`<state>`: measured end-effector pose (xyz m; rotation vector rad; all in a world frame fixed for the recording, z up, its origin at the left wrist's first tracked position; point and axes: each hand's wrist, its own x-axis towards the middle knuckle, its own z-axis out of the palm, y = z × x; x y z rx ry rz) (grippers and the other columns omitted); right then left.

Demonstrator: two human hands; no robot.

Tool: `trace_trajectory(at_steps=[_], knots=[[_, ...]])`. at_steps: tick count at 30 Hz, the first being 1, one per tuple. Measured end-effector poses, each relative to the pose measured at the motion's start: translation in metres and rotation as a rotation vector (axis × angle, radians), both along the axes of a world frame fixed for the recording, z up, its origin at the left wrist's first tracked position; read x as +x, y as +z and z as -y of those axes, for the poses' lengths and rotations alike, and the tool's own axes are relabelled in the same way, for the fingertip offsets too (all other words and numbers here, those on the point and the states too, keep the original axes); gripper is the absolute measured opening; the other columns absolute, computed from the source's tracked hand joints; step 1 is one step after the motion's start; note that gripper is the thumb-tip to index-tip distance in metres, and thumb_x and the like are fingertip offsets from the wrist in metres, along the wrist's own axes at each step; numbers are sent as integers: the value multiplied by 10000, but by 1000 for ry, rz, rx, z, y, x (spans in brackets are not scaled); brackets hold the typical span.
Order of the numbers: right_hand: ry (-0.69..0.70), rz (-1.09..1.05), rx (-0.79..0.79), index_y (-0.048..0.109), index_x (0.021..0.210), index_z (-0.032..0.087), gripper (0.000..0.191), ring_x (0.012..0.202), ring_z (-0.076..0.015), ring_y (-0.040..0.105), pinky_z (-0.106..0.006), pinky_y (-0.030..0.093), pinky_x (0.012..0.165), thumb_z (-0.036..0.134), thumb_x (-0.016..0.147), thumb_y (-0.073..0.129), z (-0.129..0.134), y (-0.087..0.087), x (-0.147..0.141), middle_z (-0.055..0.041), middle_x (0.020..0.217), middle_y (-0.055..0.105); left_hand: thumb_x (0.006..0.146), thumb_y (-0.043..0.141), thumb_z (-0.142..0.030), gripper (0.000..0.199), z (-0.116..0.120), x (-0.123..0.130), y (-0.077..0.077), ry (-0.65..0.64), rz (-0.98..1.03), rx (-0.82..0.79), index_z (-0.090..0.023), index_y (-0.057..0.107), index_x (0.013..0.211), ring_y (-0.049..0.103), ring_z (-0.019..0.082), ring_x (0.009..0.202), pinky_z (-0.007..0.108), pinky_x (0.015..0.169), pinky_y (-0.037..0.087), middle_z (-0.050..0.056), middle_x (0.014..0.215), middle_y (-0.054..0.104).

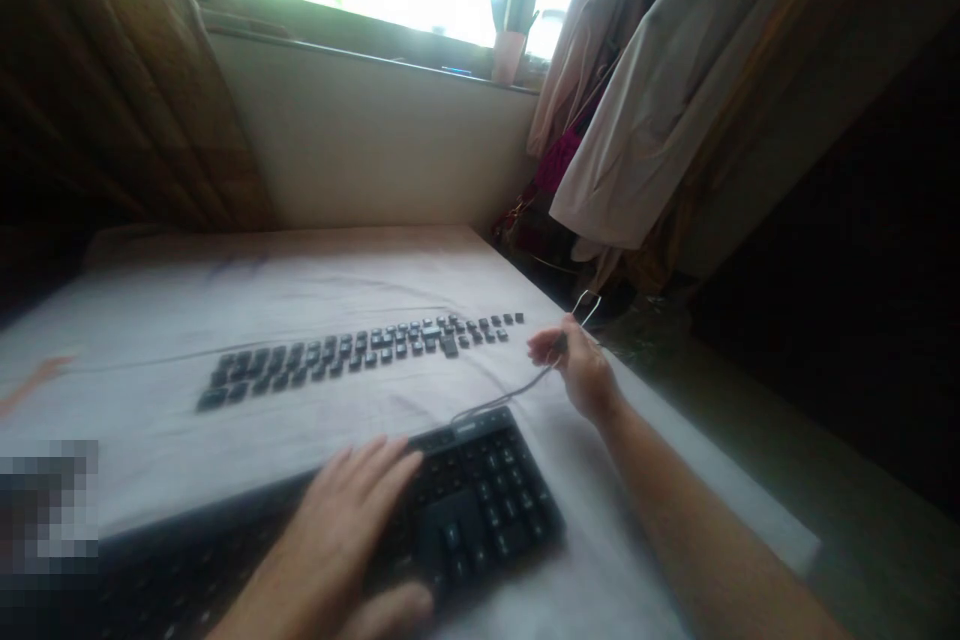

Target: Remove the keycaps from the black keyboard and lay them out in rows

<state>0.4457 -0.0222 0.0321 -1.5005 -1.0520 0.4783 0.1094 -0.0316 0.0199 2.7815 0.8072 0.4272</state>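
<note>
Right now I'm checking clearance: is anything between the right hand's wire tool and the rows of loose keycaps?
Nothing visible. The right hand holds the wire tool beside the keycaps, with only bare cloth between.

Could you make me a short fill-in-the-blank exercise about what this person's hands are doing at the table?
1. The left hand lies flat on the black ____.
2. The right hand pinches a wire tool with its ____.
3. The loose keycaps lie in rows on the ____ cloth.
4. Beyond the table, daylight comes through a ____.

Missing words: keyboard; fingers; white; window
</note>
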Motion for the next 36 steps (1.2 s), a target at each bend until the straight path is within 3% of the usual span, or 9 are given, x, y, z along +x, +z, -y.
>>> trace_trajectory(at_steps=[2,5,10,14,18,24,30,36], knots=[[37,-13,-33,669,622,164,721,439,-126,491,-253,407,436,750,881,337,13,-1,-15,-18,480,535,688,760,-473,932,7,-3,-1,26,-82,-12,-253,371,1506,352,384,1417,561,1147,295,118,1567,356],[175,-1,-86,633,610,169,672,402,-93,378,-231,298,393,743,870,399,26,-3,-32,36,444,421,647,747,-456,980,18,-6,-1,82,-141,-10,-218,356,1513,283,379,1450,576,1168,203,150,1579,312],[450,-26,-231,636,780,155,497,461,-85,438,-208,350,438,653,783,637,32,-1,-38,54,530,506,621,741,-354,1034,18,-14,-6,54,-184,-53,-285,274,1541,253,382,1459,589,1158,218,113,1604,233],[629,-60,-271,655,900,149,388,539,-85,489,-203,400,500,523,806,696,36,0,-26,36,644,587,623,766,-347,1110,11,-21,-14,48,-200,-68,-327,168,1558,226,407,1460,622,1151,218,98,1618,168],[680,-7,-295,682,916,153,310,557,-87,501,-207,421,511,454,843,687,40,-1,-15,17,697,624,637,779,-410,1117,8,-24,-18,35,-188,-59,-330,156,1561,254,425,1447,627,1149,223,96,1615,200],[746,174,-236,702,932,176,166,762,-143,636,-275,539,696,323,896,634,43,2,-16,-22,840,699,610,785,-416,1096,12,-20,-20,40,-140,-8,-314,233,1552,306,430,1428,591,1164,207,99,1609,249],[808,450,-125,701,920,175,98,737,-134,645,-256,532,695,183,905,605,49,13,-27,-26,812,706,634,706,-334,957,21,-12,-16,126,-181,59,-240,349,1517,274,396,1450,580,1180,140,117,1598,299],[863,587,-74,711,896,171,90,727,-126,651,-233,526,692,158,899,622,47,17,-35,-28,805,708,697,719,-409,996,13,-20,-17,24,-202,67,-288,228,1555,307,388,1439,566,1162,233,99,1609,269]])
